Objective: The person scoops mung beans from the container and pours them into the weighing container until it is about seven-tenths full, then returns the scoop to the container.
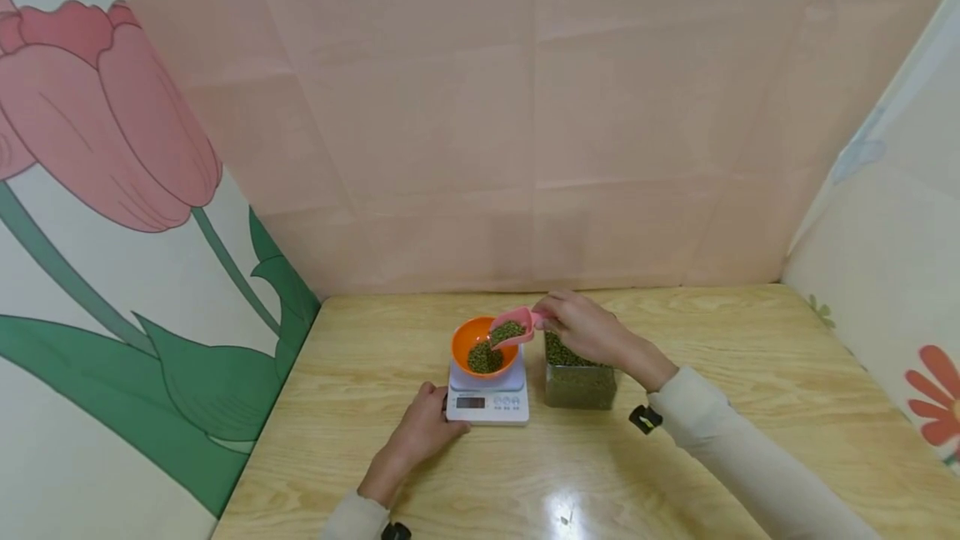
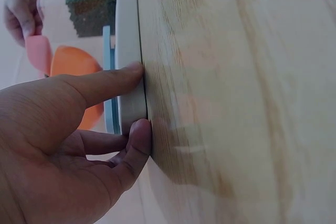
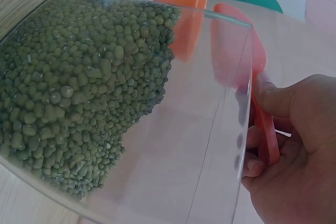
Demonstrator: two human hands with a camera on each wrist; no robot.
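My right hand (image 1: 585, 327) grips the handle of a pink scoop (image 1: 528, 325), which carries green mung beans and tilts over an orange bowl (image 1: 463, 338). Inside the bowl lies a small heap of mung beans (image 1: 484, 358). The bowl sits on a white kitchen scale (image 1: 487, 408) with a small display. Low at the scale's front left corner, my left hand (image 1: 426, 427) holds it between thumb and fingers; the left wrist view shows the fingertips on the scale's side (image 2: 130, 45). In the right wrist view, my thumb lies along the scoop's handle (image 3: 269, 140).
A clear container (image 1: 581, 390) of mung beans stands just right of the scale, beneath my right hand. All of this stands on a wood-grain table (image 1: 360, 340). A pink-beige covering (image 1: 450, 148) backs the table, and a tulip-patterned panel (image 1: 112, 190) borders its left side.
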